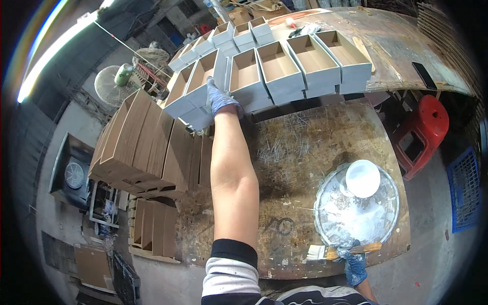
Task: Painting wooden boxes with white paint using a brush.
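Note:
My left hand [222,97], in a thin blue glove, reaches out to the row of boxes and grips the near end wall of an open box [206,66], thumb up at its rim. The box is white-grey outside and bare brown inside. Low at the right, my blue-gloved right hand [353,260] is closed round the handle of a paintbrush [367,248], its pale bristles pointing left. Just beyond this hand lies a round tub [325,223] smeared with white paint, with a white bowl [363,178] in it.
Several more white-grey boxes [279,66] stand stacked along the far side of the stained wooden table [284,168]. Bare brown boxes [142,142] are piled at the left. A red stool [424,129] and a blue crate [463,190] stand right; a phone [424,75] lies far right.

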Motion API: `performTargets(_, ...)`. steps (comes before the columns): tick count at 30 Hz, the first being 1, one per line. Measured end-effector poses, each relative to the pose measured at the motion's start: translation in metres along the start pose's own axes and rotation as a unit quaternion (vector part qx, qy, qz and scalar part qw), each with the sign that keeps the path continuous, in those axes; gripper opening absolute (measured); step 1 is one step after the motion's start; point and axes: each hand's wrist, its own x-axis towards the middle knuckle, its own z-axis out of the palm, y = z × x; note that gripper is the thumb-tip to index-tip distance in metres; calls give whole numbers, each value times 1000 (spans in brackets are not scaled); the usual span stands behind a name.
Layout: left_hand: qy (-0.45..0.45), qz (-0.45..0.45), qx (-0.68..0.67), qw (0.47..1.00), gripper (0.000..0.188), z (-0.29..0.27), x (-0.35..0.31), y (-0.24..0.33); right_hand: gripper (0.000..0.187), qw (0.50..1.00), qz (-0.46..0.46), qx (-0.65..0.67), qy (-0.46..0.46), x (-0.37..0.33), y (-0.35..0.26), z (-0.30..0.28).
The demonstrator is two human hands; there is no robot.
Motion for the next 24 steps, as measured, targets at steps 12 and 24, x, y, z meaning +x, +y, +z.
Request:
performTargets(12,-113,-78,93,986,77,-10,10,3,33,986,44,159,2,-6,-25,16)
performTargets(24,-160,-64,65,983,88,-102,-70,-3,22,991,-100,-88,22,-20,-15,2)
